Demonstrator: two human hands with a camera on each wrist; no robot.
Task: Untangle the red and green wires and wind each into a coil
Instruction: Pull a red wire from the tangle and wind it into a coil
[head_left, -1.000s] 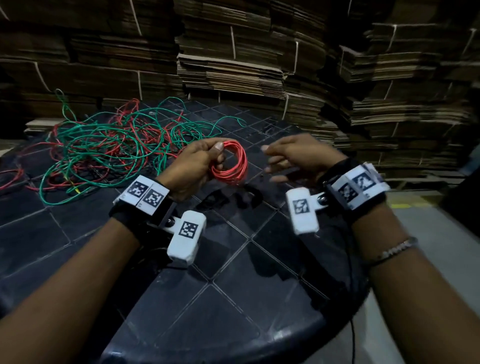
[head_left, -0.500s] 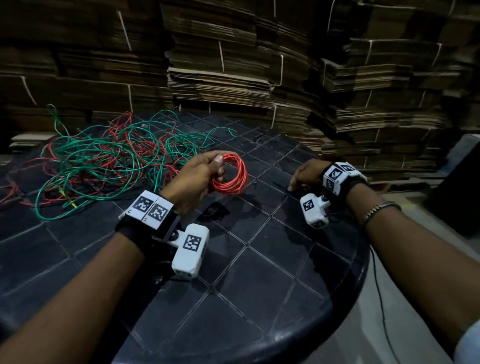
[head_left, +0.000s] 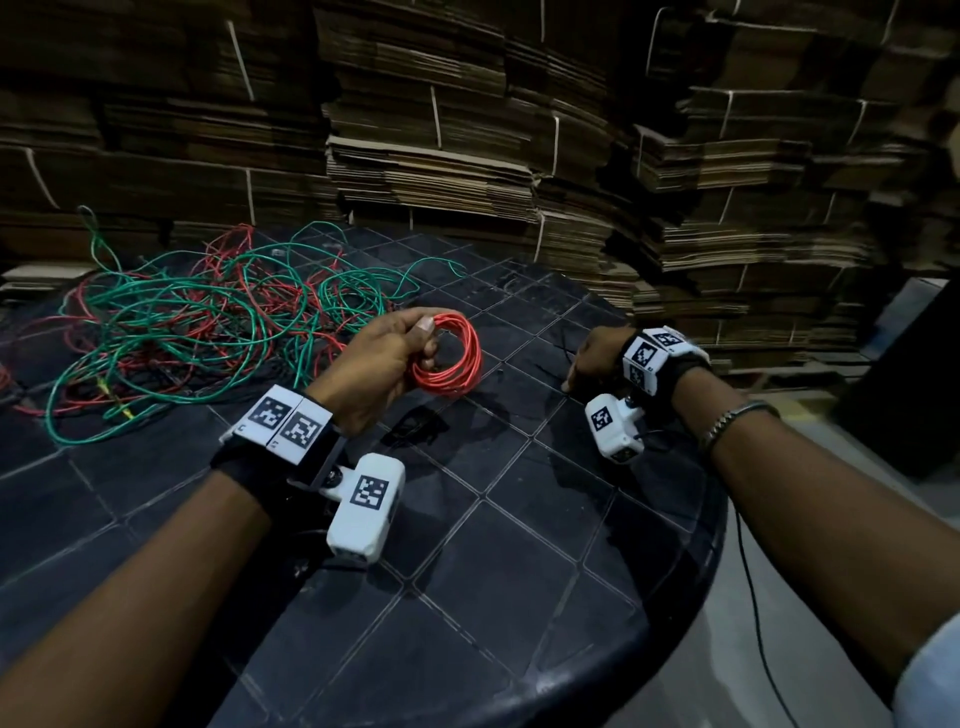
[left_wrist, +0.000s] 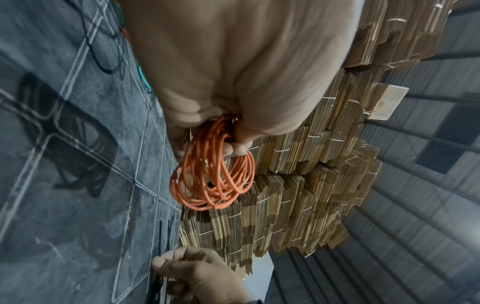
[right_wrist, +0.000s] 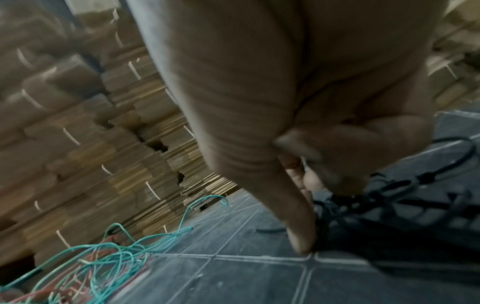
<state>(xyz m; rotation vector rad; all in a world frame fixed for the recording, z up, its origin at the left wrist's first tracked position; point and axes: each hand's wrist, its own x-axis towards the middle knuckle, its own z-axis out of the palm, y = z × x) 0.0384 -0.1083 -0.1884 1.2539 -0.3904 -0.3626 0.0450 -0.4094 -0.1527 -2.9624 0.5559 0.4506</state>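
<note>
right hand (head_left: 595, 356) fingers hidden, black ties (right_wrist: 394, 197) blurred

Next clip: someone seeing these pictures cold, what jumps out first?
The bright red coil, pinched in the left hand above the middle of the black tiled table. Next, the loose tangle of green and red wires sprawled over the table's far left. The right hand reaches down to thin black ties near the right edge, before stacked flattened cardboard.
</note>
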